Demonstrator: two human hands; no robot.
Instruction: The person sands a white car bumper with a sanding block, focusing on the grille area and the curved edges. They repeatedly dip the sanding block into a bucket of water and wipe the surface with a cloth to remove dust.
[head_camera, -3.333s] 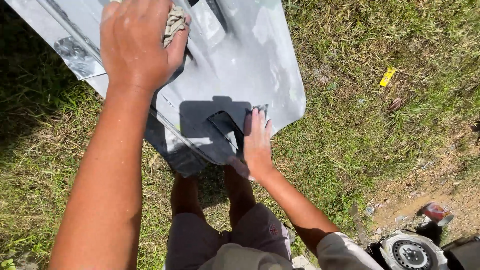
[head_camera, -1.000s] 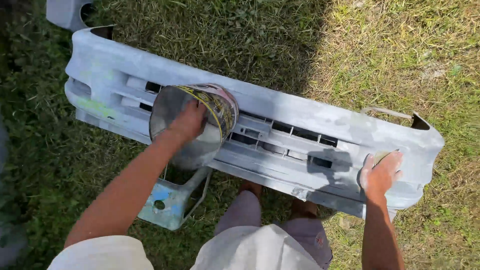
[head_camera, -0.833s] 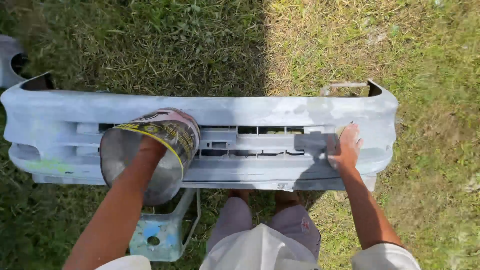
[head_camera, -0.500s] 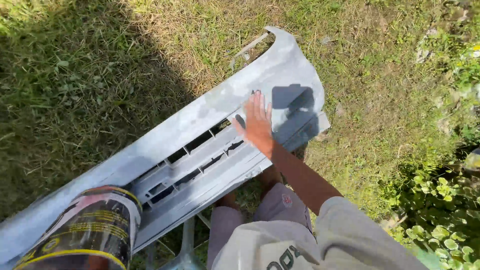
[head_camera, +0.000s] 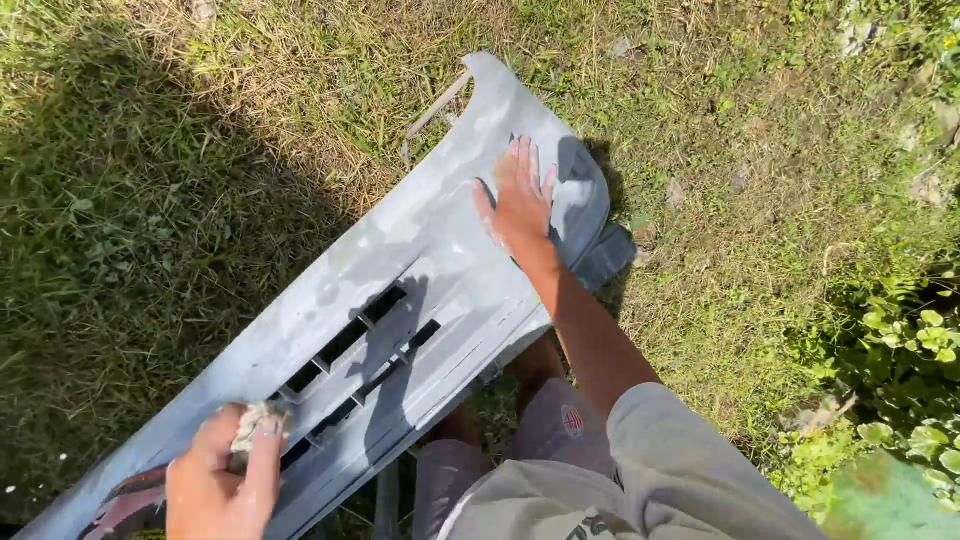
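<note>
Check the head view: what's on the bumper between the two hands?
Head view: between the left hand, which holds a crumpled rag, and the right hand, flat on the grey bumper, lie only the bumper's dark grille slots and bare primed surface.

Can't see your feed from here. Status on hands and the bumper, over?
Right hand flat on grey bumper, fingers spread. Left hand gripping crumpled rag at grille slots. Bumper rests over grass; nothing blocking.

The grass (head_camera: 760, 180) carried everything, half in shade at the left, sunlit and drier at the right. A grey car bumper (head_camera: 420, 290) stood over it on a slant. Leafy green weeds (head_camera: 910, 350) grew along its right edge.
</note>
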